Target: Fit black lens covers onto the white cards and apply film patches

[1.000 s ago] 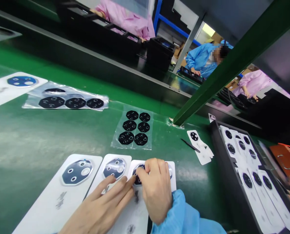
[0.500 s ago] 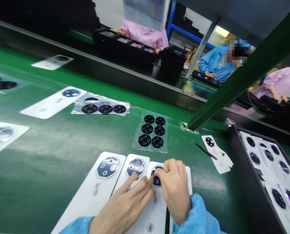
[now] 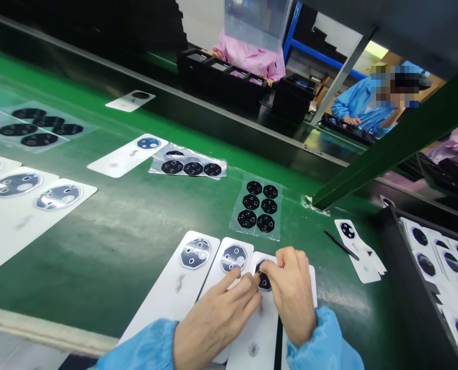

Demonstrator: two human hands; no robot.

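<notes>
In front of me lie several white phone back panels point(image 3: 252, 329), side by side, each carrying an eight-sided camera sticker with round holes where that end shows. Shiny stickers point(image 3: 195, 253) sit on the two left panels. The third panel has a dark sticker point(image 3: 265, 281), partly covered by my fingers. My right hand point(image 3: 292, 293) is closed over it, thumb and forefinger pinched at its upper left; what is between them is hidden. My left hand point(image 3: 221, 313) rests over the second and third panels, fingers stretched out and apart, fingertips at the dark sticker's lower left edge.
A clear sheet of black stickers point(image 3: 269, 206) lies ahead, another small sheet point(image 3: 193, 168) left of it. Black tweezers point(image 3: 340, 244) rest on a panel at right. A black tray point(image 3: 396, 257) holds more panels. A green post point(image 3: 367, 162) rises nearby. Co-workers sit across.
The view has swung left, so the scene sits further right and more panels show at left. Both hands stay at the third panel's dark sticker with little visible change in pose.
</notes>
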